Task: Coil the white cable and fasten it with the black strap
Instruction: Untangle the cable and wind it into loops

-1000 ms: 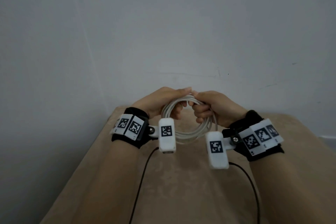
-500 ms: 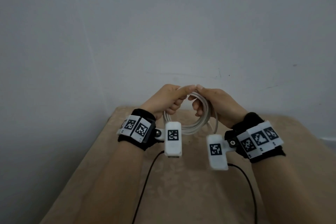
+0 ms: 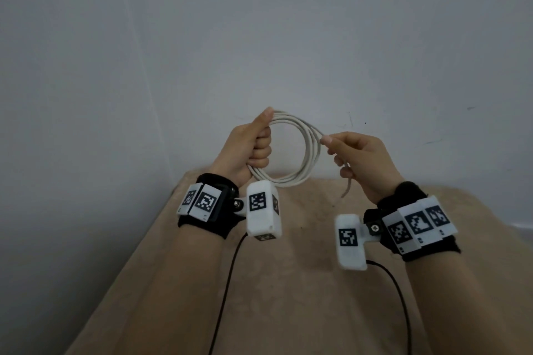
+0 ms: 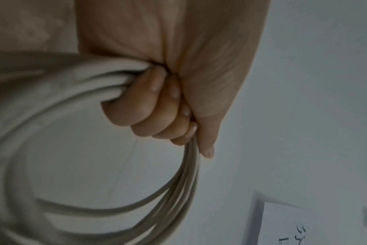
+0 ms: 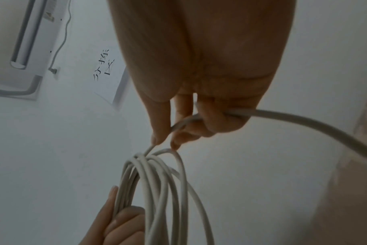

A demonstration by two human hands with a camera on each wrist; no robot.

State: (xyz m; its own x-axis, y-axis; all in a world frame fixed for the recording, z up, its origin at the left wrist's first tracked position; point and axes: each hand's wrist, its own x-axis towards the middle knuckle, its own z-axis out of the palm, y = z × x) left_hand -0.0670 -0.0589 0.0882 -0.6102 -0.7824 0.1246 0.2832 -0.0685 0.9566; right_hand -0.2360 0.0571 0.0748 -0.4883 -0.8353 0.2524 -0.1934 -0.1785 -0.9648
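Observation:
The white cable [image 3: 308,150] hangs in several round loops above the far end of the table. My left hand [image 3: 253,147] grips the left side of the coil in a fist, thumb laid along the top; the left wrist view shows the fingers [image 4: 157,112] curled round the bundled cable [image 4: 52,99]. My right hand [image 3: 354,158] is to the right of the coil and pinches the loose strand between thumb and forefinger. That loose strand [image 5: 283,116] runs through the curled right fingers and trails down toward the table [image 3: 288,282]. No black strap shows in any view.
The table carries a beige cloth and meets a plain grey wall [image 3: 259,37] at its far edge. Two thin black wires [image 3: 227,282] run from the wrist cameras down the tabletop. A sheet of paper with writing [image 5: 109,69] and a wall unit [image 5: 21,49] appear on the wall.
Both hands have risen and moved apart. The right hand has let go of the bundle and slid out along the loose strand; the coil has opened into a wide ring in the left fist.

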